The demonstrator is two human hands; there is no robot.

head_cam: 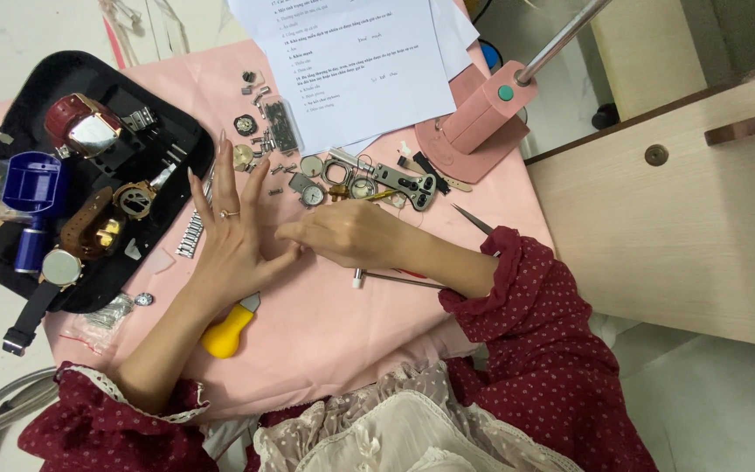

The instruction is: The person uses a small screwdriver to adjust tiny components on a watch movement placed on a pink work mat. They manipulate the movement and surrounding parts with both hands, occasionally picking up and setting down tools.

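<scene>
Small table under a pink cloth (325, 323), white floor around it. On the cloth, left: black tool tray (89, 74) holding watches and parts. Top: white printed sheets (360, 61); to their right a pink lamp base (482, 118) with a metal pole. Centre top: scatter of small watch parts (264, 122), round watch cases (312, 166), a grey case-opener tool (408, 182). Metal watch-band piece (192, 234) by the tray edge. Yellow-handled tool (227, 330) near front. Small hammer (395, 280) and tweezers (474, 218) to the right. Plastic bag of links (107, 313) at the tray's lower corner.
</scene>
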